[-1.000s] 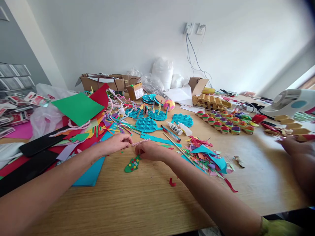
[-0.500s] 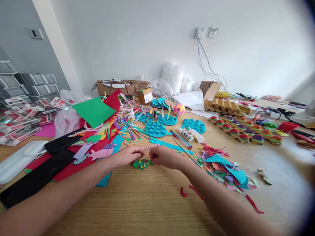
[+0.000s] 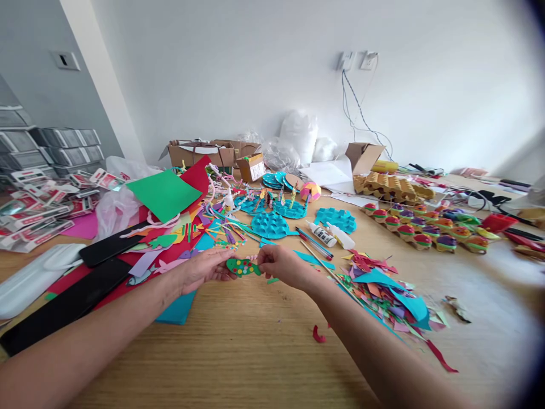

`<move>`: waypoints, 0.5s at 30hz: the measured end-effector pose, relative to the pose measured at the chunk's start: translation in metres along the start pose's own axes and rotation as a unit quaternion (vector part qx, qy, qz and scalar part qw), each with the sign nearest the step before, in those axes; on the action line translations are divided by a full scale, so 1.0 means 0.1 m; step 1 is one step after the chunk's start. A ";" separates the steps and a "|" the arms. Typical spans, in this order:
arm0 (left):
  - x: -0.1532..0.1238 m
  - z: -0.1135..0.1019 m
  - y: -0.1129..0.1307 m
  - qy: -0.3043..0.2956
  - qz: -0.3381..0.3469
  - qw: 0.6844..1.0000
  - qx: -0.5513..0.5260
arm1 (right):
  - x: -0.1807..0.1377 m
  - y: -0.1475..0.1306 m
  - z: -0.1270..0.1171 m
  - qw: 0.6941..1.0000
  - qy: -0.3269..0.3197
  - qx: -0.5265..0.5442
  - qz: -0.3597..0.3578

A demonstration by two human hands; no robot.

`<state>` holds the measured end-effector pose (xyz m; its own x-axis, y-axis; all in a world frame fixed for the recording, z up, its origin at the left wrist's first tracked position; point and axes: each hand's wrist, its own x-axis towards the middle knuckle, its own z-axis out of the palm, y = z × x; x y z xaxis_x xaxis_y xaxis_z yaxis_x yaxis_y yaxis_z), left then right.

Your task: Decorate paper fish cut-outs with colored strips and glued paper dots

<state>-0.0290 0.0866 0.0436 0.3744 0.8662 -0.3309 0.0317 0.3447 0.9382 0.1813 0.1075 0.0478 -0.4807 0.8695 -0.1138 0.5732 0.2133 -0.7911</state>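
Observation:
A green paper fish (image 3: 242,267) with red and yellow dots is held between my two hands just above the table. My left hand (image 3: 204,266) grips it at the head end, thumb above and fingers below. The fingers of my right hand (image 3: 281,266) are closed in a pinch at its tail end. Just behind the fish, a twisted pink strand (image 3: 252,258) shows in part. A small green scrap (image 3: 273,280) lies below my right hand. Pink paper fish (image 3: 168,264) lie left of my left hand, partly covered by it.
Blue painted egg-carton pieces (image 3: 270,225), a white glue bottle (image 3: 321,233) and pens (image 3: 314,243) lie beyond my hands. Coloured paper scraps (image 3: 383,289) are heaped at right. Black phones or dark slabs (image 3: 68,301) and a green sheet (image 3: 165,193) lie at left.
The green fish has come up off the table, with my left hand now on its head end. My right hand has stayed at the tail and shifted slightly.

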 end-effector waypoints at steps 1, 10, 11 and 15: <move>0.00 -0.02 0.01 0.002 0.001 1.000 0.002 | 0.02 -0.01 0.01 1.000 0.003 0.003 0.006; 0.01 -0.08 0.09 0.045 0.012 0.993 0.108 | 0.14 -0.14 0.14 0.999 0.015 0.031 0.037; 0.00 -0.10 0.10 0.049 0.012 0.992 0.115 | 0.16 -0.15 0.16 0.998 0.018 0.034 0.038; -0.03 -0.30 0.22 0.078 0.019 0.989 0.124 | 0.16 -0.25 0.20 0.997 0.052 0.042 0.032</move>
<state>-0.0575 0.1024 0.0625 0.2319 0.9291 -0.2882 0.2545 0.2280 0.9398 0.1458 0.1075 0.0544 -0.3706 0.9228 -0.1054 0.5408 0.1221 -0.8323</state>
